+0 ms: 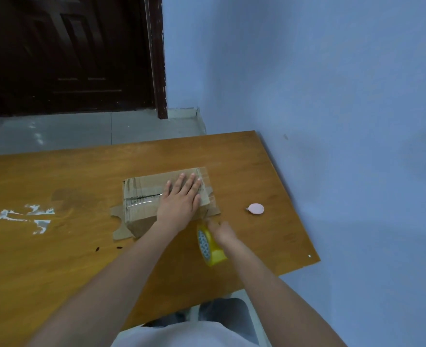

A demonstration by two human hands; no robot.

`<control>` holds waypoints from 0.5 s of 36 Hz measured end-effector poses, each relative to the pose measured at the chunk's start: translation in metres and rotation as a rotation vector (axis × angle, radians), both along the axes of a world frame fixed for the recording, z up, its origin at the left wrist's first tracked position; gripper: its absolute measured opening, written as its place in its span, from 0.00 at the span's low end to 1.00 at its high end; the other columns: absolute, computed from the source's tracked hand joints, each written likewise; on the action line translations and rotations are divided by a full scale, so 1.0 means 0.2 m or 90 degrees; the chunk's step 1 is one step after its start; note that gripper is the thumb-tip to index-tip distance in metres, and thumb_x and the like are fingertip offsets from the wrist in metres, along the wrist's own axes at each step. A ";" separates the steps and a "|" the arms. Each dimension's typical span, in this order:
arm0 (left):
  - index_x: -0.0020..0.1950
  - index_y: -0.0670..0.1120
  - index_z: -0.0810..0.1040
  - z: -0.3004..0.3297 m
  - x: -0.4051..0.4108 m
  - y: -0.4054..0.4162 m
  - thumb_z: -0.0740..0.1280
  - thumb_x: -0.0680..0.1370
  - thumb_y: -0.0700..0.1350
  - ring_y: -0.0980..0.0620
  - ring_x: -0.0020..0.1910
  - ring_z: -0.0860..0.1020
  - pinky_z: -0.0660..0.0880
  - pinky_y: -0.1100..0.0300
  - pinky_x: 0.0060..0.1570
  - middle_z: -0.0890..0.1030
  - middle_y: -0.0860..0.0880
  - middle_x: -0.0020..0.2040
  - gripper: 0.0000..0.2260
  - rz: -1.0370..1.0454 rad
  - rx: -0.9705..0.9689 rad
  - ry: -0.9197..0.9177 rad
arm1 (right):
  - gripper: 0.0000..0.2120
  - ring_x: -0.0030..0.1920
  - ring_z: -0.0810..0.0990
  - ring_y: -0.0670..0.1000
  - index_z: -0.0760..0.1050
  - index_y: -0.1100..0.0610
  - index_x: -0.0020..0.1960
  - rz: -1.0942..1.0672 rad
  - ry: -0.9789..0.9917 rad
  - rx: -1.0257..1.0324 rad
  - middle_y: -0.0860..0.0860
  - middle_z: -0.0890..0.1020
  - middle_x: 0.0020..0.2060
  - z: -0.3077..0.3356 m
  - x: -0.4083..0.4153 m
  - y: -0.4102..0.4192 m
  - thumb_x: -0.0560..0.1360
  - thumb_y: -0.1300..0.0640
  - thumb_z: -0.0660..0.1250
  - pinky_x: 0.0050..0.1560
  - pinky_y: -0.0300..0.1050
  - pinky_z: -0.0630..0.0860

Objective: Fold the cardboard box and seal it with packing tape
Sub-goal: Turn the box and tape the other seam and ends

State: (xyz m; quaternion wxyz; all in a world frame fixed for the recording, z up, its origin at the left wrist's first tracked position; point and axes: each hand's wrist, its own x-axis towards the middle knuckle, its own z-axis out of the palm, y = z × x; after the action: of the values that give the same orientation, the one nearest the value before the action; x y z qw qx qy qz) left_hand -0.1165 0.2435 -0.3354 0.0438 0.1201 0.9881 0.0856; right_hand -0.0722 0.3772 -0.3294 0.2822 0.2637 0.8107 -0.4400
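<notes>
Bare forearms w/ no sleeves in view, white top at btm edge, dark trousers below, poss. jeans, no rings or watch visible

**Count of things in view**

One cardboard box [156,196] at the centre of the frame. One roll of yellow packing tape [210,244] at lower centre. One small pink object [255,208] to the right, possibly a cutter. Two hands: the left hand [179,201] and the right hand [223,231]. One wooden table [56,259]. One dark door [69,53] at upper left.
</notes>
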 end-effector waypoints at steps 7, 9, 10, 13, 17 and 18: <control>0.78 0.54 0.46 0.02 -0.01 0.00 0.43 0.83 0.54 0.51 0.77 0.42 0.42 0.49 0.74 0.46 0.55 0.78 0.23 0.000 -0.006 -0.009 | 0.24 0.55 0.78 0.58 0.74 0.61 0.60 0.045 0.073 -0.053 0.58 0.79 0.54 -0.04 0.08 0.03 0.79 0.42 0.55 0.50 0.46 0.71; 0.78 0.54 0.46 0.02 -0.01 0.00 0.42 0.83 0.54 0.51 0.77 0.42 0.42 0.49 0.74 0.46 0.55 0.78 0.23 0.004 -0.004 -0.012 | 0.18 0.48 0.80 0.56 0.76 0.57 0.50 0.018 0.096 -0.142 0.54 0.80 0.45 -0.05 0.15 0.06 0.79 0.42 0.58 0.47 0.45 0.74; 0.78 0.54 0.46 0.02 -0.01 0.00 0.42 0.83 0.54 0.51 0.77 0.42 0.42 0.50 0.74 0.46 0.55 0.78 0.23 0.005 -0.002 -0.013 | 0.17 0.46 0.81 0.55 0.76 0.56 0.48 0.000 0.102 -0.178 0.53 0.80 0.43 -0.07 0.18 0.09 0.78 0.43 0.60 0.46 0.45 0.74; 0.78 0.54 0.47 0.03 0.00 0.00 0.43 0.83 0.54 0.51 0.77 0.43 0.43 0.49 0.74 0.47 0.55 0.78 0.23 0.007 0.003 -0.013 | 0.12 0.45 0.80 0.50 0.78 0.58 0.52 -0.021 0.129 -0.259 0.53 0.81 0.44 -0.13 0.28 0.15 0.79 0.51 0.62 0.47 0.43 0.76; 0.78 0.54 0.45 0.03 0.01 0.00 0.42 0.83 0.54 0.51 0.77 0.42 0.42 0.49 0.74 0.46 0.54 0.78 0.23 0.004 -0.009 -0.011 | 0.14 0.39 0.77 0.50 0.78 0.60 0.46 -0.005 0.192 -0.203 0.53 0.79 0.37 -0.13 0.33 0.15 0.78 0.49 0.63 0.41 0.47 0.73; 0.78 0.54 0.45 0.03 0.01 0.00 0.42 0.83 0.54 0.51 0.77 0.42 0.42 0.49 0.74 0.46 0.54 0.78 0.23 0.003 -0.009 -0.011 | 0.16 0.36 0.76 0.50 0.77 0.61 0.43 0.001 0.203 -0.177 0.52 0.78 0.35 -0.12 0.32 0.14 0.78 0.47 0.63 0.39 0.47 0.72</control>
State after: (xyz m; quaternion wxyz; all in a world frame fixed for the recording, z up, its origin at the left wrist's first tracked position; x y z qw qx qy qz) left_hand -0.1152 0.2443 -0.3298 0.0531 0.1164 0.9886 0.0795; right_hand -0.0077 0.4058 -0.3539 0.1842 0.1483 0.7770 -0.5834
